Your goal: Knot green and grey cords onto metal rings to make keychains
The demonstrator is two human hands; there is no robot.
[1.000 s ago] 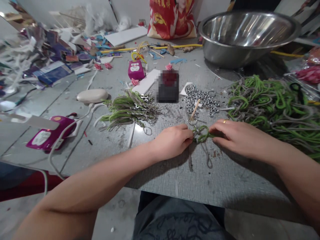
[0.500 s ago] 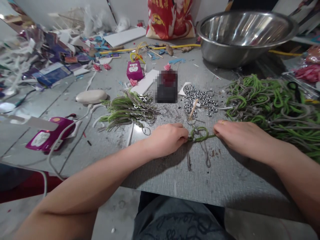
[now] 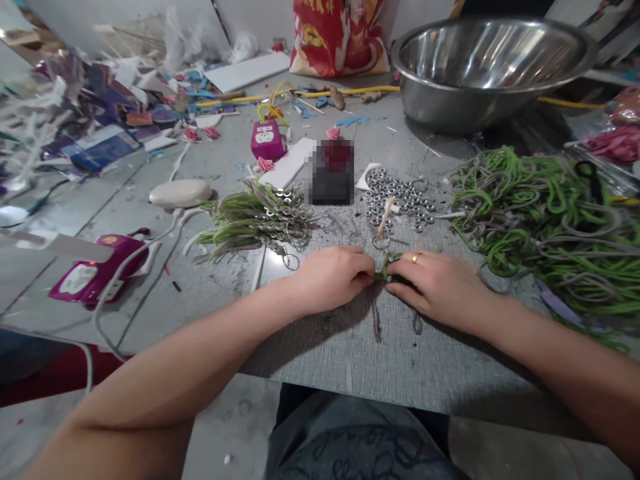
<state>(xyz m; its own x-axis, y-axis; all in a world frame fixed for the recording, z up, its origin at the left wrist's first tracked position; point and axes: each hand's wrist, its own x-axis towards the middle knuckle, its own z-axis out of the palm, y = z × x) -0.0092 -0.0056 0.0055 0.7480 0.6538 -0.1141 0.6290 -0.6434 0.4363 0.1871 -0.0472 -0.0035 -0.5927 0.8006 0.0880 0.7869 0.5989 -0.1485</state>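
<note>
My left hand (image 3: pixel 333 277) and my right hand (image 3: pixel 434 285) meet at the table's front middle, both pinched on a small knotted piece of green and grey cord (image 3: pixel 386 268). Only a bit of green shows between the fingertips. Two grey cord tails (image 3: pixel 376 320) trail toward me from under the hands. A metal key ring (image 3: pixel 380 242) lies just beyond the knot. My right hand wears a gold ring.
A pile of small metal nuts (image 3: pixel 403 197) with a wooden stick lies behind the hands. Loose green and grey cords (image 3: pixel 545 213) are heaped at the right. A finished bundle (image 3: pixel 255 220) lies left. A steel bowl (image 3: pixel 485 67) stands at the back right, with pink boxes and clutter left.
My right hand has slid left along the cord until it meets my left hand. The open green loop seen before is now covered by the fingers.
</note>
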